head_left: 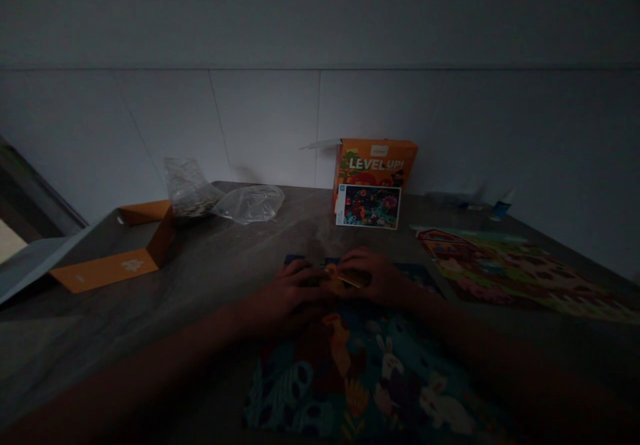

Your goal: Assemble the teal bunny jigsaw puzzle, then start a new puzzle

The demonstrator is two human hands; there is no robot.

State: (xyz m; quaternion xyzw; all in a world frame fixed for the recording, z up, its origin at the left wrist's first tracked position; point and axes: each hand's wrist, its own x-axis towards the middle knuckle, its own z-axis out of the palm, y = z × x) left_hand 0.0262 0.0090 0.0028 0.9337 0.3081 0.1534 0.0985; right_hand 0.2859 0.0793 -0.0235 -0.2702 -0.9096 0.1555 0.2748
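Note:
The scene is very dim. A colourful jigsaw puzzle (370, 378) with rabbits and flowers lies on the dark table in front of me. My left hand (290, 291) rests palm down on its far part, fingers curled over the pieces. My right hand (373, 275) lies just right of it, fingers bent and pressed onto a small orange-yellow puzzle piece (343, 278) between the two hands. Both hands almost touch. Whether the piece is gripped or only pushed down is unclear.
An orange "LEVEL UP!" puzzle box (375, 165) stands at the back with a picture card (369, 206) leaning on it. A second finished puzzle (520, 271) lies right. Two plastic bags (250, 203) and an open orange box lid (115, 258) sit left.

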